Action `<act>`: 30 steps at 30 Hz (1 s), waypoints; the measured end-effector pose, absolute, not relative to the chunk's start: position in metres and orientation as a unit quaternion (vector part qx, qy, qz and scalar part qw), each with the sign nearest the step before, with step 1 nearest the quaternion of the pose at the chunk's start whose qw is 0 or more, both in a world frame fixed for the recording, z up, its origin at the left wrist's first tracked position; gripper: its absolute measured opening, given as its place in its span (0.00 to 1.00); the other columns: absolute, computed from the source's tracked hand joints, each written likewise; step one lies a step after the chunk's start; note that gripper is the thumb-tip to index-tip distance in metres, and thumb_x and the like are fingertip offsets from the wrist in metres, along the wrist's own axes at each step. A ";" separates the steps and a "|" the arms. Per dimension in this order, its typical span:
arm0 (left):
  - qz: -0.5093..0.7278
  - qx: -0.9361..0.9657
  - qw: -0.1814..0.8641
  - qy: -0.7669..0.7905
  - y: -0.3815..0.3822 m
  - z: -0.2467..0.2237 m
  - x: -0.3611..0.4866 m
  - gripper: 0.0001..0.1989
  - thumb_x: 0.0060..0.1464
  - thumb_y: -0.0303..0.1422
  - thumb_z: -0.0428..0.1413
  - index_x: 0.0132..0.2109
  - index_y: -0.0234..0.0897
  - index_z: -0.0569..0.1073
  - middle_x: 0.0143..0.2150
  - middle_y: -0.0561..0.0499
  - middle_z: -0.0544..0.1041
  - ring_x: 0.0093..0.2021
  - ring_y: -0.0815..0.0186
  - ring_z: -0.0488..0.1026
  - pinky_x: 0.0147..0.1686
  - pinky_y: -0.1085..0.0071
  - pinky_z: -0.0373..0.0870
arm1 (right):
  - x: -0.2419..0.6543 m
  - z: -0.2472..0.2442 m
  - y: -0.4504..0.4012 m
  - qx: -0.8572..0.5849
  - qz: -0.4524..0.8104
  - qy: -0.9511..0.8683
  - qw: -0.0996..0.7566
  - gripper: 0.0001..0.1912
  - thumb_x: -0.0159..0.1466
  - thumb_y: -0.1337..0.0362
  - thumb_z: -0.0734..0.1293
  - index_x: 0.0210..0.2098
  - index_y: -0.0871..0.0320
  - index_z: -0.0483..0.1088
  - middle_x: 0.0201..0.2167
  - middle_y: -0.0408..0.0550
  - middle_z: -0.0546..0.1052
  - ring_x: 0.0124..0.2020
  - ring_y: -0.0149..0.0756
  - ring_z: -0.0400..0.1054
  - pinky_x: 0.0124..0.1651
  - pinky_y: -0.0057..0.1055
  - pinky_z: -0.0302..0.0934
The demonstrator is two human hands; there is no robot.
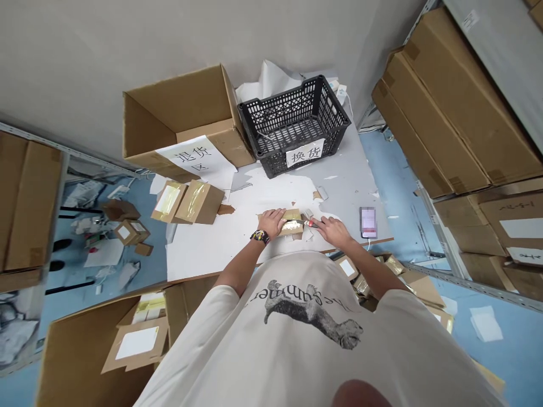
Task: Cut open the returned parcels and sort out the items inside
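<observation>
This looks like a small warehouse or stockroom where returned parcels are handled. Big brown cartons (458, 102) are stacked on a shelf (500, 34) at the right, and more boxes (27, 206) stand at the left edge. On the white table (195, 251), a paper sign (195, 157) on an open carton (178, 99) reads "returns area" in Chinese; a label (304, 154) on a black crate (274, 163) reads "exchanges". Taped parcels (206, 204) sit nearby.

I read 退货区 on the paper sign (207, 151) on the cardboard carton (178, 102), 换货 on the black plastic crate (275, 165). My T-shirt (297, 367) says "summer".
</observation>
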State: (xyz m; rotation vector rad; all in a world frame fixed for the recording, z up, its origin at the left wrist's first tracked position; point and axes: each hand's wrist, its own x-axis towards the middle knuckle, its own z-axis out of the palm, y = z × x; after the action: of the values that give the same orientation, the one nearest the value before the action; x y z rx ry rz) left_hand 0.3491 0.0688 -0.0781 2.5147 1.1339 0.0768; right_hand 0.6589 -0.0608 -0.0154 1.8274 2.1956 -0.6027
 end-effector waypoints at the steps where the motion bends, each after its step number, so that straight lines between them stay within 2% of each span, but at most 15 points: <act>1: 0.029 0.894 0.190 0.404 0.068 -0.079 0.349 0.31 0.79 0.44 0.45 0.80 0.42 0.71 0.73 0.39 0.80 0.69 0.45 0.76 0.72 0.44 0.67 | 0.659 -0.017 -0.061 0.619 -0.209 0.749 0.113 0.32 0.84 0.55 0.54 0.85 0.48 0.58 0.65 0.61 0.78 0.59 0.53 0.73 0.58 0.40 0.64; 4: 0.033 0.894 0.191 0.405 0.069 -0.082 0.348 0.31 0.79 0.44 0.44 0.78 0.41 0.73 0.73 0.39 0.79 0.69 0.45 0.75 0.72 0.45 0.67 | 0.653 -0.019 -0.055 0.609 -0.213 0.755 0.118 0.33 0.85 0.55 0.52 0.86 0.50 0.56 0.66 0.62 0.78 0.58 0.53 0.73 0.57 0.41 0.65; 13: 0.037 0.894 0.187 0.405 0.068 -0.084 0.348 0.31 0.79 0.45 0.46 0.77 0.38 0.74 0.72 0.38 0.80 0.69 0.44 0.76 0.72 0.46 0.68 | 0.665 -0.027 -0.034 0.591 -0.178 0.780 0.103 0.34 0.83 0.61 0.55 0.86 0.45 0.55 0.64 0.60 0.79 0.62 0.55 0.67 0.63 0.45 0.58; 19: 0.043 0.892 0.196 0.406 0.065 -0.083 0.347 0.30 0.78 0.45 0.48 0.77 0.40 0.74 0.73 0.39 0.80 0.69 0.44 0.75 0.73 0.45 0.67 | 0.679 -0.038 -0.034 0.600 -0.153 0.781 0.075 0.37 0.80 0.68 0.56 0.86 0.43 0.55 0.64 0.59 0.77 0.59 0.55 0.65 0.66 0.47 0.53; 25: 0.046 0.888 0.210 0.407 0.065 -0.082 0.349 0.30 0.75 0.45 0.51 0.76 0.37 0.75 0.73 0.37 0.79 0.70 0.43 0.75 0.74 0.45 0.66 | 0.683 -0.038 -0.002 0.593 -0.150 0.788 0.074 0.31 0.84 0.60 0.57 0.84 0.44 0.61 0.65 0.59 0.77 0.61 0.54 0.66 0.64 0.44 0.57; 30: 0.047 0.879 0.237 0.411 0.062 -0.074 0.350 0.32 0.74 0.47 0.52 0.76 0.38 0.73 0.71 0.38 0.79 0.70 0.43 0.74 0.74 0.45 0.63 | 0.693 -0.036 -0.017 0.589 -0.145 0.793 0.067 0.29 0.85 0.56 0.57 0.82 0.46 0.65 0.62 0.61 0.79 0.58 0.54 0.70 0.59 0.43 0.61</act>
State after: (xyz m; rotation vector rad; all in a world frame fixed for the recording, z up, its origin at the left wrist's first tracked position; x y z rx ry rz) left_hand 0.3502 0.0623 -0.0739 2.4101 1.1253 0.1289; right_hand 0.6928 -0.0173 -0.0360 1.7744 2.3894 -0.4384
